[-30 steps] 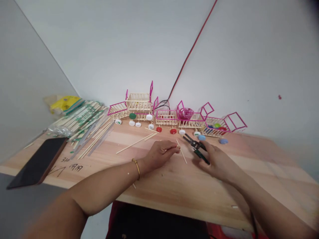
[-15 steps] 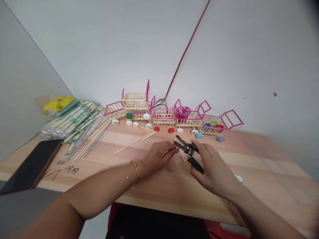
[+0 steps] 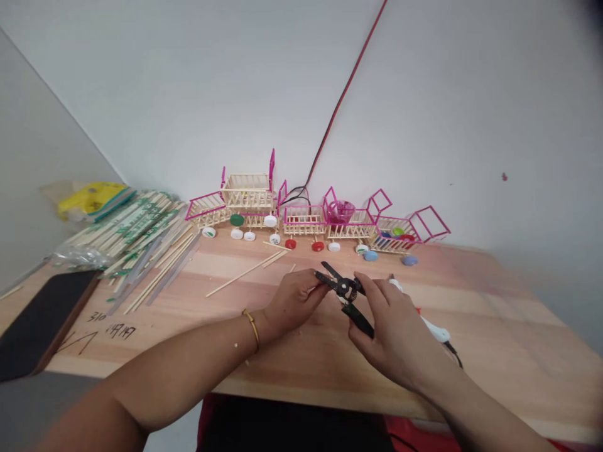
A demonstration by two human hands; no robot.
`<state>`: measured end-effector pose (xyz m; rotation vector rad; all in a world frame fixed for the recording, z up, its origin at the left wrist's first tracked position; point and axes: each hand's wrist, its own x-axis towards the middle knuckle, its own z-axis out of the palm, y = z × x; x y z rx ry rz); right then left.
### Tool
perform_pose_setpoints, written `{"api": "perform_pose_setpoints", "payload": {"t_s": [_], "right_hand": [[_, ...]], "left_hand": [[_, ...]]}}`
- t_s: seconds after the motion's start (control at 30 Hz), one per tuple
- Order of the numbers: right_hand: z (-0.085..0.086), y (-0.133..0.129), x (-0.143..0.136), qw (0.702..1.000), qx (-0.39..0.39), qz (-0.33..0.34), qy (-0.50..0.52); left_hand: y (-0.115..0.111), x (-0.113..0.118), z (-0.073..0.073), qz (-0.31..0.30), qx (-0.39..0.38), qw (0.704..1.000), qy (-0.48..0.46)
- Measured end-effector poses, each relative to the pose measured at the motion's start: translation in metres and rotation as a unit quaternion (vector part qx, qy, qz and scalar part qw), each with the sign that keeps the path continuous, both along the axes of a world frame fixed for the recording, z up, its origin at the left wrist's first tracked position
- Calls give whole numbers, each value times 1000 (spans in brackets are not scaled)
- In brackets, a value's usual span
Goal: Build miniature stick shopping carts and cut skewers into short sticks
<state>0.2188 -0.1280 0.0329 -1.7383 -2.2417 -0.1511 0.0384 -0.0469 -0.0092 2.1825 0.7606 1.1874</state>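
Observation:
My right hand (image 3: 393,329) is wrapped around the dark-handled wire strippers (image 3: 346,289), whose black jaws stand apart and point to the left. The fingers of my left hand (image 3: 296,300) are pinched together right at the lower jaw. Whatever lies between those fingertips is too small to make out. Loose thin wooden sticks (image 3: 245,274) lie on the table beyond my left hand. Partly hidden behind my right hand is a white corded tool (image 3: 437,330).
Several small stick-built carts (image 3: 304,221) with pink frames and bottle-cap wheels line the wall. A pink cup (image 3: 340,212) sits in one. At left are bundled sticks in plastic wrap (image 3: 136,220), a yellow bag (image 3: 92,198) and a dark phone-like slab (image 3: 44,320) on the wooden table (image 3: 499,314).
The view has shifted slightly, so the carts and table appear further left. More of the white corded tool shows behind my right hand. Both hands stay together at the strippers' jaws.

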Motion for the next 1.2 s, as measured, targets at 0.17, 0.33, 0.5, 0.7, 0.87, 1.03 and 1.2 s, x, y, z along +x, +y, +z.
{"api": "perform_pose_setpoints", "payload": {"t_s": [0.17,0.33,0.5,0.7,0.87,1.03,1.2], "right_hand": [[2,0,3,1000,-7,2,-8],[1,9,11,999,-28,40,-15],[-9,24,24,993,-21,119,-5],[-12,31,36,986,-2,168,-11],[-10,30,35,988,-12,154,26],[-9,30,29,988,-27,141,52],[-2,30,26,985,-15,161,54]], "left_hand": [[0,1,-1,1,9,1000,-7],[0,1,-2,-20,-9,999,-32],[-1,2,-2,-44,-8,998,-45],[-3,5,-2,-72,-93,991,-63],[-1,9,3,-126,-272,942,-150],[1,7,7,-155,-338,907,-200],[2,2,7,-189,-370,890,-187]]}}
